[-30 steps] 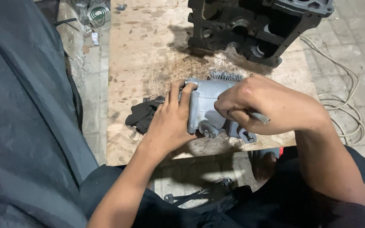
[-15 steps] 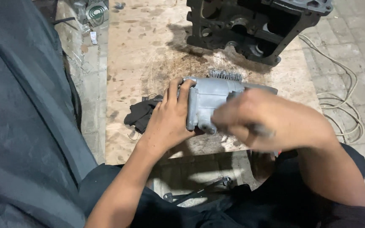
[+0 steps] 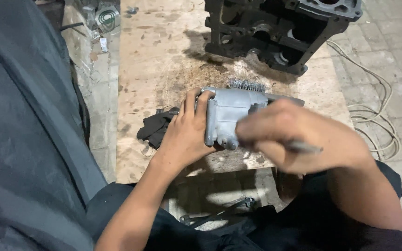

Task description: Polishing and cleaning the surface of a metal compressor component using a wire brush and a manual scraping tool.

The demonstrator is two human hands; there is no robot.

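Grey cast-metal housing (image 3: 231, 114) lying flat on stained plywood board (image 3: 164, 60)

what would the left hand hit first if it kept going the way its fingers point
The left hand points up the board, fingers already against the grey metal casting. Past that, probably the dark engine block, though depth is hard to judge.

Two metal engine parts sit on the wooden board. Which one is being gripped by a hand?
The smaller light-grey cast metal housing at the board's near edge; the left hand clasps its end. The large black engine block at the far edge stands untouched.
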